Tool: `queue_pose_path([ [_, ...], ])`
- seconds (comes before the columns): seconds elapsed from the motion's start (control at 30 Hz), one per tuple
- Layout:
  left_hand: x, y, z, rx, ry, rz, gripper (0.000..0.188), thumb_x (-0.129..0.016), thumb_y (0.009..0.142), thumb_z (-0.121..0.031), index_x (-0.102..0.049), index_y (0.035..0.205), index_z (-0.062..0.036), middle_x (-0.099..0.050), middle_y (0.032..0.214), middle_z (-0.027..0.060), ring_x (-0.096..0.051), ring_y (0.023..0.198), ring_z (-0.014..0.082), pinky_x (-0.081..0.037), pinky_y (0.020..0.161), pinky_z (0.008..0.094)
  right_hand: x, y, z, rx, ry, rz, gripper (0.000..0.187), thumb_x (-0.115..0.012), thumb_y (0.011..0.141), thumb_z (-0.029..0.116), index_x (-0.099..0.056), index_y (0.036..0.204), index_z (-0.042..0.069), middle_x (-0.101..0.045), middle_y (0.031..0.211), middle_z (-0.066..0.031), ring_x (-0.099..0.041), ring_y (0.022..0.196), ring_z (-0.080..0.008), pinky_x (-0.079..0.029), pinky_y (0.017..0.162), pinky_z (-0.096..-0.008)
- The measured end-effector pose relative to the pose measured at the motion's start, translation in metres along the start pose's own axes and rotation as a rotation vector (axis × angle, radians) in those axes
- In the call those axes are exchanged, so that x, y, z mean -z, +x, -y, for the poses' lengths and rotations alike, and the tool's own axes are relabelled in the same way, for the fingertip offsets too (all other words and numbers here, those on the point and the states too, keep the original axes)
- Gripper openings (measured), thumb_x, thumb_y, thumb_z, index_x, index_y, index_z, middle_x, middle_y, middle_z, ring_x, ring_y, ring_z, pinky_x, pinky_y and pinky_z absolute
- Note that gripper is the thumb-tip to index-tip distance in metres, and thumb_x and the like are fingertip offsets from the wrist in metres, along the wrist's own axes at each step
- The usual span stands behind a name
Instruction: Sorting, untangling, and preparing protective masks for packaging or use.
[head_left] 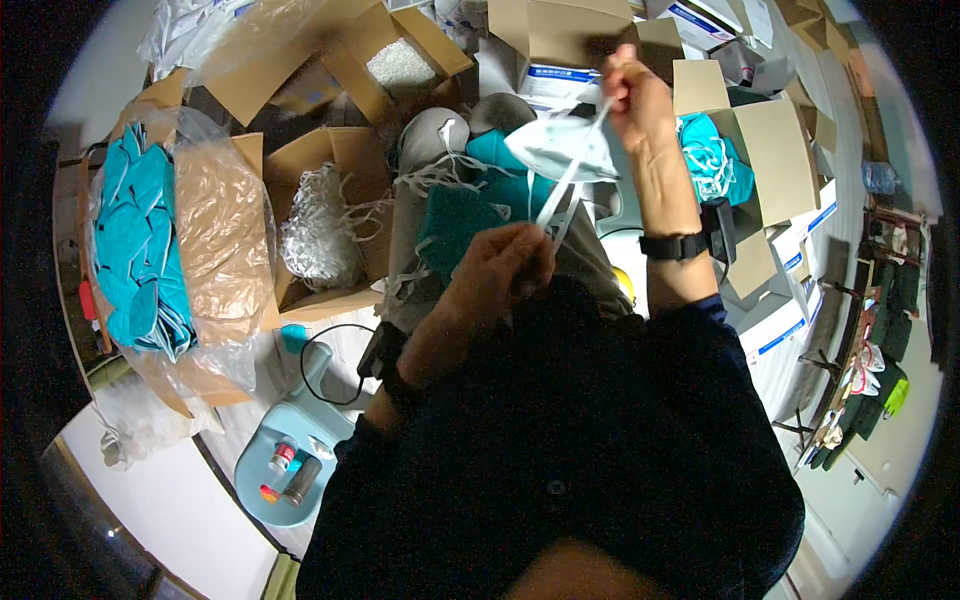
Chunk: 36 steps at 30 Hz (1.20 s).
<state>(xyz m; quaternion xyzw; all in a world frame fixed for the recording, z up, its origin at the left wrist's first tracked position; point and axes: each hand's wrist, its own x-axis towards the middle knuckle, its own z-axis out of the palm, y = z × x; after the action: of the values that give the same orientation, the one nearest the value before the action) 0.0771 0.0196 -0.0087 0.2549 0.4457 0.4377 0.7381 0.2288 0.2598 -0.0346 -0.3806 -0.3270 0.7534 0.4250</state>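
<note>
Our dark shirt (560, 430) is nearest. Farther off, our left hand (503, 266) and right hand (640, 100) pinch white straps (559, 200); the white mask (560, 148) is between. White boxes (768, 322) at right have blue labels (781, 339).

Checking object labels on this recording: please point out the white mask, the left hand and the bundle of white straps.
White mask (556, 148): head view, middle of its cup.
Left hand (502, 264): head view, back of the hand.
Bundle of white straps (318, 240): head view, its middle.

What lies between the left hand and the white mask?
In the head view, white straps span from the left hand to the white mask, with teal material behind.
</note>
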Motion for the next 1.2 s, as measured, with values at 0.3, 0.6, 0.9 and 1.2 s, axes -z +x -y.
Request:
queue_pose_path([
  [0.3,0.037,0.021,-0.003,-0.107,-0.609,0.191,0.032,-0.042,0.091,-0.024,-0.060,0.097,0.0018,-0.065,0.094,0.0142,-0.062,0.079,0.0211,-0.042,0.056,0.0245,-0.042,-0.087,-0.012,0.256,-0.656,0.380,0.014,-0.068,0.084,0.011,-0.058,0.091,0.004,-0.058,0.077,0.0003,-0.052,0.067,-0.0046,-0.043,0.060,-0.0198],
  [0.6,0.015,0.014,-0.008,-0.003,-0.359,0.103,0.035,-0.047,0.095,-0.015,-0.050,0.123,0.0046,-0.063,0.109,0.0143,-0.063,0.102,0.0201,-0.053,0.072,0.0200,-0.045,-0.090,-0.027,0.518,-0.680,-0.044,0.009,-0.067,0.084,0.008,-0.064,0.089,0.002,-0.059,0.070,0.0013,-0.049,0.060,-0.0040,-0.041,0.054,-0.0192],
  [0.9,0.016,0.020,0.022,-0.294,-0.217,0.207,0.036,-0.050,0.089,-0.010,-0.050,0.122,0.0065,-0.059,0.115,0.0155,-0.058,0.111,0.0248,-0.050,0.089,0.0285,-0.068,-0.106,-0.021,0.295,-0.325,0.027,0.033,-0.049,0.097,0.027,-0.064,0.091,-0.001,-0.064,0.073,-0.0068,-0.062,0.062,-0.0129,-0.049,0.057,-0.0228],
  [1.2,0.017,0.024,0.020,-0.022,-0.477,0.024,0.039,-0.046,0.095,-0.028,-0.055,0.119,0.0010,-0.061,0.111,0.0118,-0.059,0.105,0.0203,-0.049,0.077,0.0273,-0.061,-0.106,-0.019,0.131,0.035,0.137,0.039,-0.046,0.097,0.033,-0.060,0.099,-0.002,-0.066,0.078,-0.0122,-0.065,0.066,-0.0180,-0.053,0.063,-0.0274],
])
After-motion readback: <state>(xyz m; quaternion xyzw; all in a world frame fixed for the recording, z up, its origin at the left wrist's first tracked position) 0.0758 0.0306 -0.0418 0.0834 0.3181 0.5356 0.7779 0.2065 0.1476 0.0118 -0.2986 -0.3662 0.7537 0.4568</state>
